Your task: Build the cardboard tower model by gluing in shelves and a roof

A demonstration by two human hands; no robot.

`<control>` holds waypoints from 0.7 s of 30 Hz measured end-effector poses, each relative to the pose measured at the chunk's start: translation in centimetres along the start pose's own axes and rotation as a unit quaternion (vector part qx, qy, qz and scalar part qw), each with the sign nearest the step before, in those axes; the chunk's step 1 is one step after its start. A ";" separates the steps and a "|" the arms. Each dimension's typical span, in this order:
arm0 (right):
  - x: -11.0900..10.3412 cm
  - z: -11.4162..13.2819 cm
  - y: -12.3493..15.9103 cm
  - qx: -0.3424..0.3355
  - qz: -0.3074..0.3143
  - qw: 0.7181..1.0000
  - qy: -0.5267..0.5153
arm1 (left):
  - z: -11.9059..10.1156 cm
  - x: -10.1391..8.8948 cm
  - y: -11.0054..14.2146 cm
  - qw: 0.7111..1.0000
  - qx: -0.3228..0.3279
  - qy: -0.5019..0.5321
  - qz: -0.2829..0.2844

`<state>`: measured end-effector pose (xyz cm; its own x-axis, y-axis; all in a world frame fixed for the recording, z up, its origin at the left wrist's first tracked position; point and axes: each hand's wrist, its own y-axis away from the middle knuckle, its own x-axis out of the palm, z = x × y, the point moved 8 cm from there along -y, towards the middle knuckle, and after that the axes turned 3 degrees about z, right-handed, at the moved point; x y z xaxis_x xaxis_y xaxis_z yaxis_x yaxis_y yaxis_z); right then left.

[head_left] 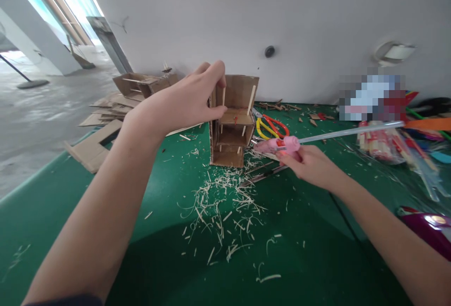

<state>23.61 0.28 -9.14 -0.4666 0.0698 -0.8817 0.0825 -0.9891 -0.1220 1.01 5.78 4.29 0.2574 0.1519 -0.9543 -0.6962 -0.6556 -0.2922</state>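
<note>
A small cardboard shelf (230,138) with stacked open compartments stands upright on the green table, thin wooden sticks set in its openings. My left hand (197,95) reaches over its upper left side. Between that hand's thumb and index finger is a short pale wooden stick (223,95), upright in the top compartment. A similar stick (251,100) leans at the compartment's right side. My right hand (310,165) is wrapped round a pink hot glue gun (282,144), its nozzle pointing left beside the shelf's lower part. A long clear glue stick (348,132) extends from its back.
Wood shavings (221,198) litter the green table (169,259) before the shelf. Scissors (271,126) with red and yellow handles lie behind the glue gun. Cardboard pieces (109,109) are piled at left; bagged sticks (380,144) lie right. A white wall (225,19) rises behind.
</note>
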 end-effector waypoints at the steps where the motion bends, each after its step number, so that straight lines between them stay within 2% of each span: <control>1: -0.8 -0.2 0.1 -0.006 -0.017 1.000 0.025 | 0.1 0.0 -0.1 1.000 0.000 0.002 -0.006; 5: -2.9 -2.0 0.1 0.032 -0.112 0.992 0.056 | 0.0 0.0 -0.1 1.000 -0.004 -0.008 0.005; 7: -3.0 -3.2 0.1 0.068 -0.159 0.984 0.041 | -0.4 -0.1 0.0 1.000 -0.008 -0.017 0.016; 9: -2.5 -4.4 0.1 0.101 -0.180 0.978 0.013 | -0.6 -0.2 0.2 1.000 -0.010 -0.021 0.019; 15: -1.3 -8.3 0.0 0.206 -0.192 0.955 -0.098 | -0.3 -0.1 0.2 1.000 -0.009 -0.018 0.003; 21: -0.9 -8.1 -1.2 0.201 -0.164 0.965 -0.042 | 0.6 0.2 -0.5 1.000 -0.022 -0.022 -0.002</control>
<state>31.07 2.47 -11.94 -0.4809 0.3932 -0.7837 -0.4221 -0.8872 -0.1862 1.00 6.53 4.16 0.2292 0.1866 -0.9553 -0.6654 -0.6863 -0.2936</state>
